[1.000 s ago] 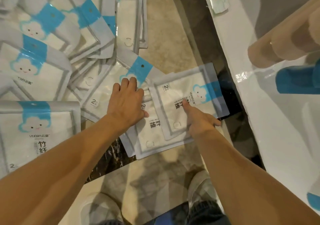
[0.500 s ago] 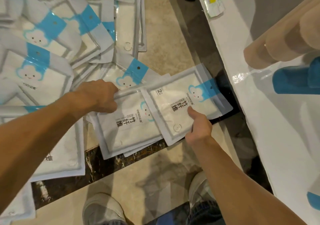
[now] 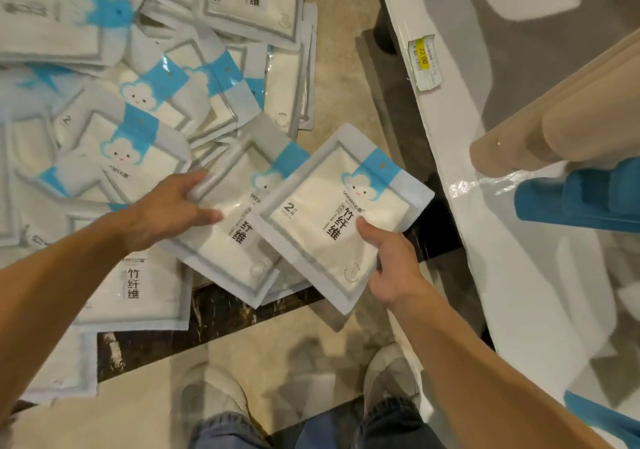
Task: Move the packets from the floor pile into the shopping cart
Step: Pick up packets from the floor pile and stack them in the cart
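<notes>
Packets overlap, pinched at opposite edges by left fingers and right fingers.

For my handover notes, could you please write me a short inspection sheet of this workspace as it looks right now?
Surface: beige tiled floor with a dark marble strip.
Job's things: floor pile of packets at upper left; right packet overlaps left packet, both lifted near the pile's edge. Shopping cart: not seen.
Clutter: nothing seen beyond the pile.
Grippers: left hand grips the left packet's edge; right hand pinches the right packet's lower corner.
Cables: nothing seen.
Surroundings: white shelf with yellow price tag, beige rolls and blue items on it; the person's shoes below.
</notes>
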